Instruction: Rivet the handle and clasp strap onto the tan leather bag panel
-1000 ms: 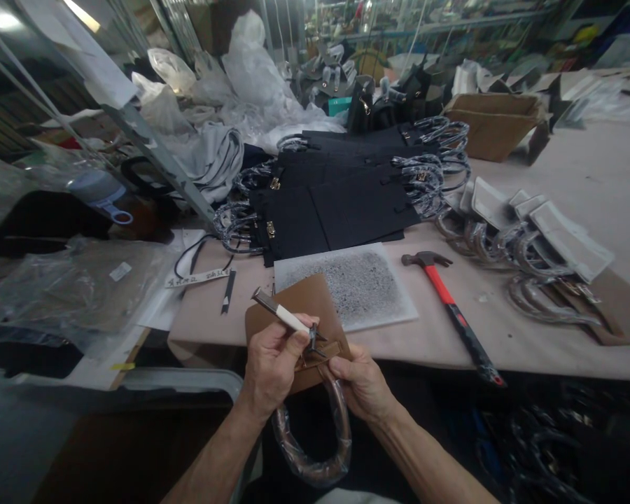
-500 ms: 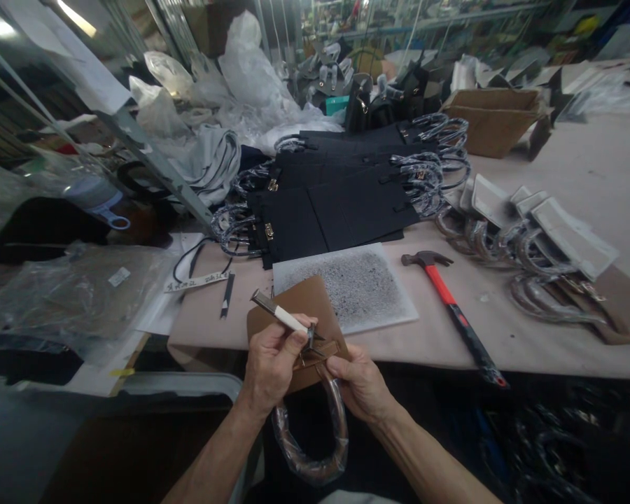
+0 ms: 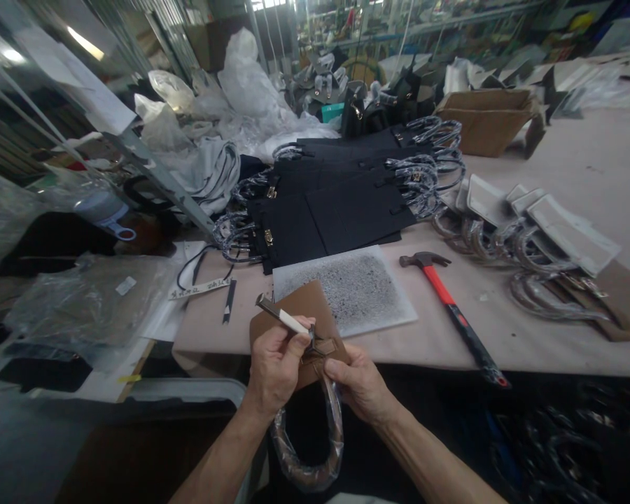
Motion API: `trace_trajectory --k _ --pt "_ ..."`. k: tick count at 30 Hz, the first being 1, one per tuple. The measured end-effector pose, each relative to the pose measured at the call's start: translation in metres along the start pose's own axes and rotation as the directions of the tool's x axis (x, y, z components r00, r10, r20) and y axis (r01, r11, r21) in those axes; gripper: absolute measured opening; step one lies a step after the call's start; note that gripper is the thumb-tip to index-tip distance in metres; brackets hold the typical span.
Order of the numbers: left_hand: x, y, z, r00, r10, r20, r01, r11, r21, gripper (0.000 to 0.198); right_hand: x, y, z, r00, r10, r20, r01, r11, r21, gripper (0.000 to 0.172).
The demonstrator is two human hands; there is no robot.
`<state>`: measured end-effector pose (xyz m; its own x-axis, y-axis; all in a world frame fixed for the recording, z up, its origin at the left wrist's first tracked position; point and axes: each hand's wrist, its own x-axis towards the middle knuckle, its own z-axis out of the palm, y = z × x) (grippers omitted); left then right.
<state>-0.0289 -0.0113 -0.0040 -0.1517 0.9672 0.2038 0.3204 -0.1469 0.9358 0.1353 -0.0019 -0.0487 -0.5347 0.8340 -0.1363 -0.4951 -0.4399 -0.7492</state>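
Note:
My left hand [image 3: 271,367] is closed around a metal hand punch [image 3: 288,318] whose shaft is wrapped in white. The tool slants, its square end pointing up and left, its forked lower end against the strap tabs of a brown leather bag panel [image 3: 311,302]. My right hand [image 3: 365,385] grips the panel's right edge, thumb on top and fingers hidden beneath. From the panel's near edge a rounded brown bag handle [image 3: 312,477] in clear plastic wrap hangs toward me. The panel is held at the table edge, partly in front of a black-speckled white board [image 3: 367,290].
A claw hammer [image 3: 451,311] with a red and black handle lies to the right. Beyond it are brown bag pieces with wrapped handles [image 3: 535,294]. Black bag panels [image 3: 341,203] are stacked behind the board. A cardboard box [image 3: 483,122] stands farther back; plastic bags [image 3: 252,91] pile up behind.
The view has shifted slightly. Both hands keep their grips, and the punch and brown panel have tilted a little, with the punch's lower end still at the strap tabs.

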Motion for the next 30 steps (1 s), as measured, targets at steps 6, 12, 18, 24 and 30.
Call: trace_trajectory --k 6,12,18,24,30 --pt "0.000 0.001 0.001 1.000 -0.011 -0.002 0.011 0.999 0.040 0.021 0.000 -0.008 -0.008 0.996 -0.033 0.081 0.046 0.986 -0.163 0.031" --pt "-0.002 0.004 0.003 0.999 0.021 -0.030 -0.019 0.997 0.071 0.020 0.001 0.003 -0.007 0.993 -0.085 0.077 0.095 0.986 -0.135 0.027" --pt "-0.004 0.010 0.006 0.998 0.048 -0.048 -0.042 0.992 0.121 0.019 0.002 0.008 -0.007 0.998 -0.064 0.027 0.066 0.996 -0.062 0.029" --pt "-0.004 0.009 0.008 0.991 0.132 -0.027 -0.123 0.970 0.209 0.016 0.004 0.009 -0.008 0.999 -0.039 0.018 0.040 0.999 -0.036 0.029" --pt "0.004 0.009 0.010 0.976 0.216 -0.025 -0.202 0.943 0.266 0.016 0.011 0.009 -0.007 0.999 -0.031 -0.012 0.032 0.999 0.005 0.031"
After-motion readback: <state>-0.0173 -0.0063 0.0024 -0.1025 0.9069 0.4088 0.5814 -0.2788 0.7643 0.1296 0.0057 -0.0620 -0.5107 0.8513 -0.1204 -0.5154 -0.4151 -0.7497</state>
